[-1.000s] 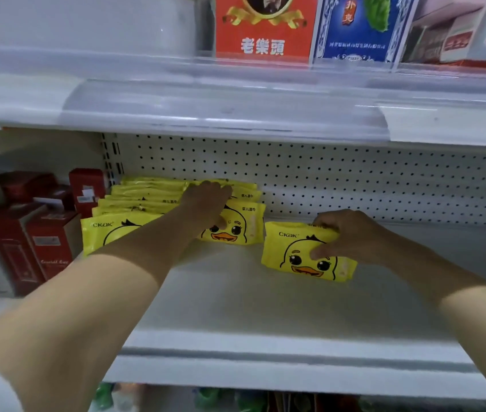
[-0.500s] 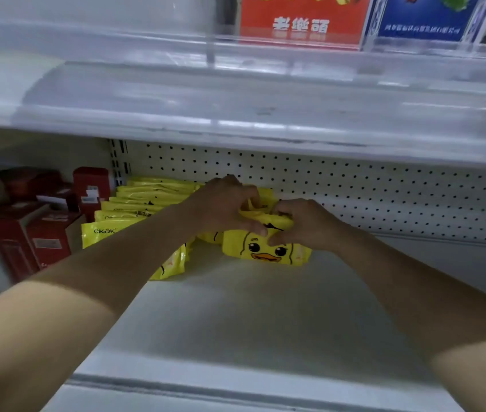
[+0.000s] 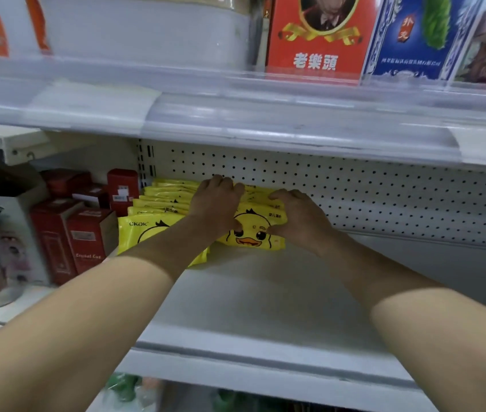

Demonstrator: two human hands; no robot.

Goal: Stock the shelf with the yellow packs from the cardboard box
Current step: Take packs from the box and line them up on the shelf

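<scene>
Yellow duck-face packs stand in two rows at the back left of the white shelf [image 3: 265, 316]. The left row's front pack [image 3: 146, 233] is partly hidden by my left forearm. My left hand [image 3: 216, 200] and my right hand [image 3: 298, 218] both grip the right row. Their fingers curl over the tops of the packs. Both thumbs press on the face of that row's front pack [image 3: 252, 236], which stands upright on the shelf. The cardboard box is out of view.
Red boxes [image 3: 87, 236] stand left of the packs, with a grey picture box [image 3: 1, 233] further left. The upper shelf's plastic price rail [image 3: 235, 120] hangs just above my hands. A pegboard wall [image 3: 384, 197] backs the shelf, whose bare surface stretches to the right.
My right hand carried a yellow pack left from the open shelf and set it at the front of the right row. My left hand shifted onto that same row.
</scene>
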